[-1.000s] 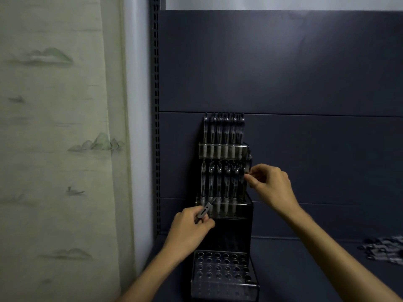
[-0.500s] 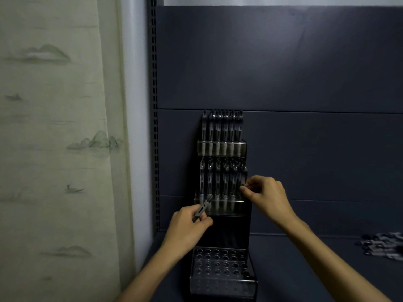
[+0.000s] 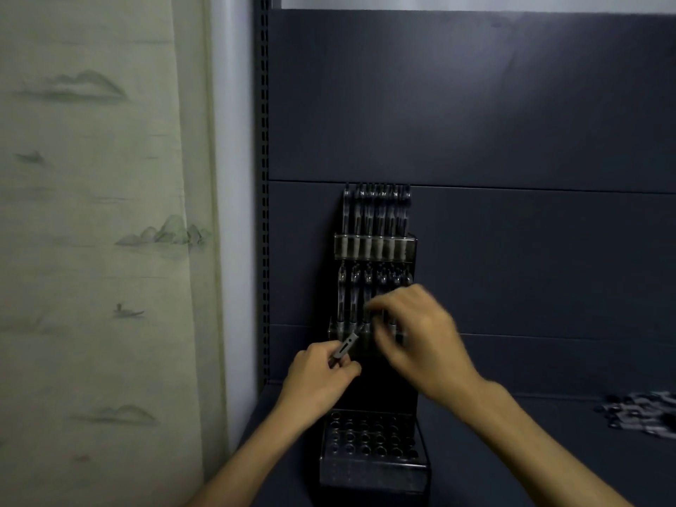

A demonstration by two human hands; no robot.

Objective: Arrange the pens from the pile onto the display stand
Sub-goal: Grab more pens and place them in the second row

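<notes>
Holding one pen (image 3: 344, 350) pinched in my left hand (image 3: 318, 382), just in front of the stand (image 3: 373, 466). Right hand (image 3: 417, 334) blurred over the middle row; can't tell its grip. Pens look light, stiff, slick: pinch mid-barrel. Top and middle rows hold upright pens; near tray's holes look empty. Pile (image 3: 643, 415) sits far right.

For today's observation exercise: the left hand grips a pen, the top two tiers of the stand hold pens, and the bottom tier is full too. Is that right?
Not quite. The head view shows the bottom tier with empty holes, not full. The left hand does grip a pen, and the top two tiers hold pens.
</notes>
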